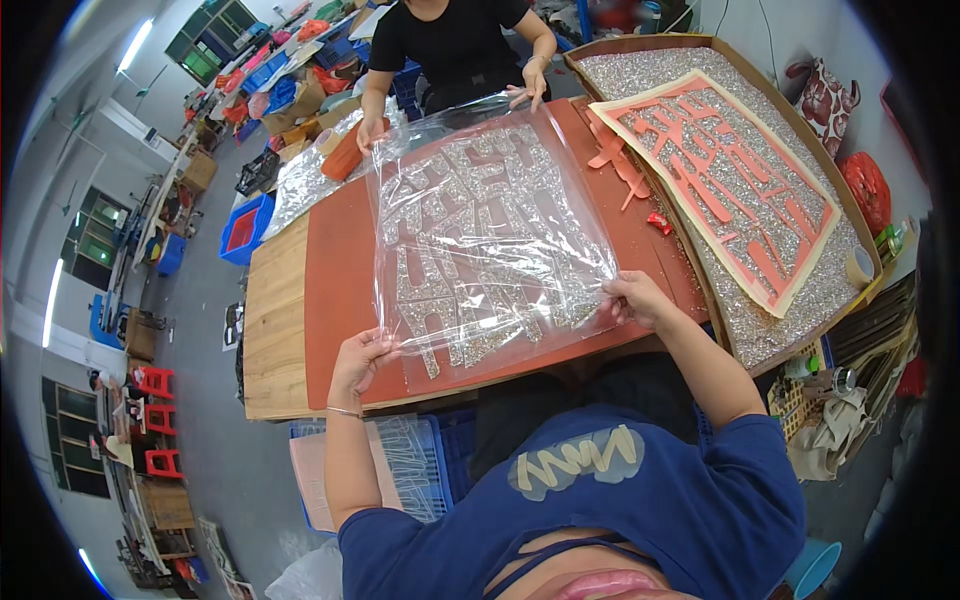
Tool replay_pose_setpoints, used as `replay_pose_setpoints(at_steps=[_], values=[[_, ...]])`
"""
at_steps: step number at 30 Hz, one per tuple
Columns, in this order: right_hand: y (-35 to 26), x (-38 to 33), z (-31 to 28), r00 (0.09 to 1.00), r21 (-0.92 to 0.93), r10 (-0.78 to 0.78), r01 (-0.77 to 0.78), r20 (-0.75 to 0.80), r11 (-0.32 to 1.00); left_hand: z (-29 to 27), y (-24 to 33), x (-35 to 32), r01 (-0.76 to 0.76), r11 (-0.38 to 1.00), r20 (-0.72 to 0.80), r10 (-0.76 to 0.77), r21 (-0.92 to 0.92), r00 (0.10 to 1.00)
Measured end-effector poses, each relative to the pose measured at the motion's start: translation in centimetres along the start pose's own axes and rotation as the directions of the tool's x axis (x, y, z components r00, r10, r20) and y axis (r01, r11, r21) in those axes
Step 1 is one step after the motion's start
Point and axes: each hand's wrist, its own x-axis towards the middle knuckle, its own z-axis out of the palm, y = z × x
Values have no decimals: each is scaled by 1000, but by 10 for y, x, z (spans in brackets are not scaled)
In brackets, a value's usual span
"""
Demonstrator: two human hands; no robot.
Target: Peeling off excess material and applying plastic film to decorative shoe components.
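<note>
inspector: while the head view looks down, what does each hand grip?
assistant: left hand (358, 362) pinches the near left corner of a clear plastic sheet (490, 215); right hand (632, 298) pinches its near right corner, fingers pressed together on the film.
inspector: where does the sheet lie?
assistant: over glittery silver cut-out shapes (470, 250) on the red mat (335, 290), from the worktop's near edge to its far edge, where a co-worker's hands (527, 82) hold the far corners.
inspector: surroundings?
assistant: wooden worktop (275, 330); at the right edge, a cardboard tray (745, 345) with a red stencil (730, 170) on glitter.
</note>
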Motion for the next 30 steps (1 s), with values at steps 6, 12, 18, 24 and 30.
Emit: replay_pose_setpoints(at_steps=[6, 12, 18, 24, 30], values=[[28, -31, 9, 979, 289, -199, 206, -52, 935, -4, -22, -2, 18, 998, -134, -27, -65, 991], [44, -44, 6, 957, 289, -240, 279, -163, 916, -7, -42, -10, 97, 986, -75, -108, -132, 991], [43, -58, -16, 959, 197, -203, 242, -200, 950, -3, -68, -22, 55, 920, 27, -48, -388, 998], [39, -71, -32, 960, 181, -244, 267, -140, 947, 7, -86, -27, -21, 881, 71, 62, -473, 996], [42, -76, -35, 956, 125, -240, 262, -166, 957, 23, -83, -29, 57, 770, 118, 23, -635, 993]])
